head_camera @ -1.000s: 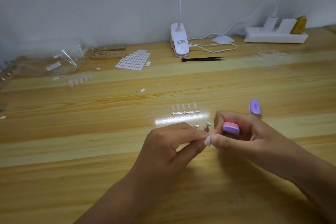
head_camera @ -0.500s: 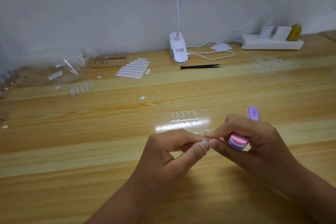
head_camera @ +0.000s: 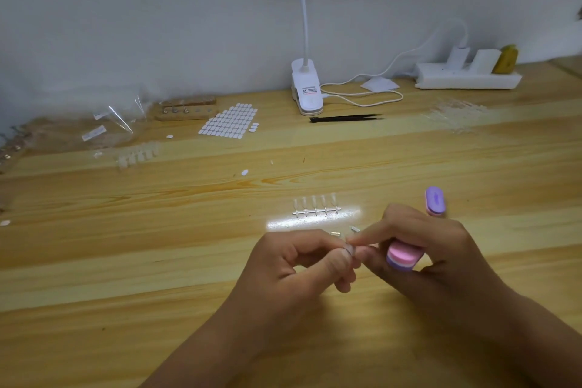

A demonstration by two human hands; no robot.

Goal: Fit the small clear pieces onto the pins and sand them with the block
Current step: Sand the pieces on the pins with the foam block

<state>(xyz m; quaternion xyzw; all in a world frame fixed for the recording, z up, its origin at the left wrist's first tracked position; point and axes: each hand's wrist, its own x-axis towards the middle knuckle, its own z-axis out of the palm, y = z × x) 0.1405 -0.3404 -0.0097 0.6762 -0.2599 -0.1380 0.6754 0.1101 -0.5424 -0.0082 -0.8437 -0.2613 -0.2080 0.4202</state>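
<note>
Pinching clear piece [head_camera: 349,251] (prob.) w/ L hand [head_camera: 293,268]; R hand [head_camera: 441,246] gripping block [head_camera: 403,257].

Only the person's hands and forearms show. The left hand [head_camera: 293,264] and the right hand [head_camera: 434,249] are bare, with fingers and wrists uncovered. The left forearm [head_camera: 220,346] and the right forearm [head_camera: 519,324] are bare skin down to the picture's lower edge.

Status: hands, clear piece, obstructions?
Left hand pinches clear piece. Right hand grips sanding block, fingertips at piece. Loose pins on table beyond; nothing blocks hands.
</note>
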